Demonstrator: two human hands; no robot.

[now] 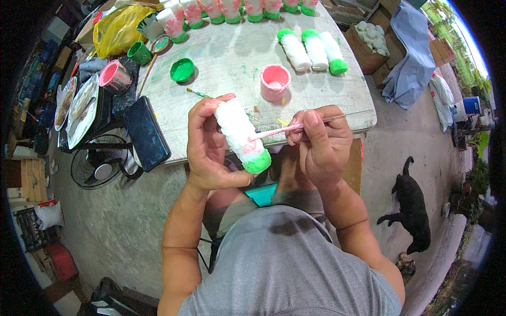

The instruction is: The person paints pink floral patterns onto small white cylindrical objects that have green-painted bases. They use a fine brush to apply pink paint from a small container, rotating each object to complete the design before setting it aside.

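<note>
Gripping the white cylinder point(233, 122) end to end: left hand point(200, 142) half-curled, fingers at the white end, thumb by the green end. Right hand point(325, 143) pinched snug on the paintbrush point(274, 131), tip at the cylinder's side near the green. Cylinder's held up at the near edge of the surface point(226, 58). I'd dab lightly, rotate between strokes, reload sparingly from the pink cup point(273, 95) beyond.

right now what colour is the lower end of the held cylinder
The lower end is bright green, best seen in the head view.
</note>
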